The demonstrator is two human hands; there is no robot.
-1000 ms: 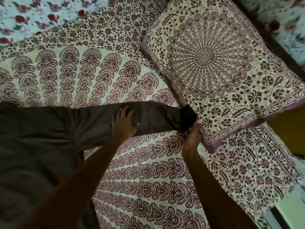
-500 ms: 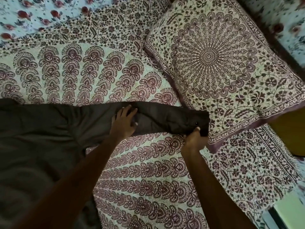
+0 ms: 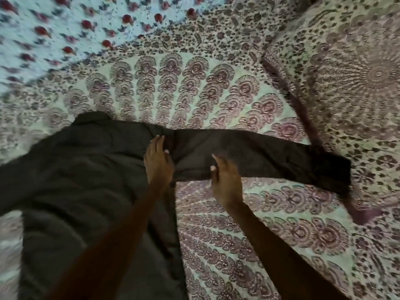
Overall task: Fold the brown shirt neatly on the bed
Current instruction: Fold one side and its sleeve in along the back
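The brown shirt (image 3: 86,180) lies spread on the bed, its body at the lower left. One long sleeve (image 3: 270,161) stretches out to the right, and its cuff lies against the edge of the pillow. My left hand (image 3: 159,163) rests flat on the shirt where the sleeve meets the shoulder, fingers straight. My right hand (image 3: 226,177) lies on the sleeve's lower edge a little to the right, fingers extended; whether the thumb pinches the cloth is blurred.
A patterned bedspread (image 3: 216,234) covers the bed. A big pillow (image 3: 357,83) in matching print lies at the upper right. A white cloth with red flowers (image 3: 54,29) lies at the upper left.
My right hand let go of the cuff and moved left along the sleeve toward my left hand. The left hand slid left to the shoulder seam. The view shifted left.
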